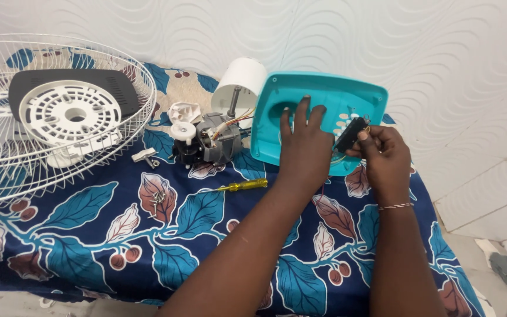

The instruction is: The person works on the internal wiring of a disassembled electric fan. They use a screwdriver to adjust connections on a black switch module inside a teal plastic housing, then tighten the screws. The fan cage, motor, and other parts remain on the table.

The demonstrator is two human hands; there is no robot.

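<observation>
My left hand [304,147] rests flat against a teal plastic fan housing [330,94] that stands tilted on the bed, fingers spread by its round hole. My right hand [385,155] pinches a small black switch block [350,133] with coloured wires, held against the housing's right side. Wires run from the housing to a grey fan motor [209,144] with a white knob part, lying just left of it. A white cylindrical cover [240,82] sits behind the motor.
A yellow-handled screwdriver [243,186] lies on the blue leaf-patterned cloth [89,235]. A pile of loose screws [157,200] and a small white piece [144,156] lie left of it. A white wire fan guard [48,117] with a black grille part fills the far left.
</observation>
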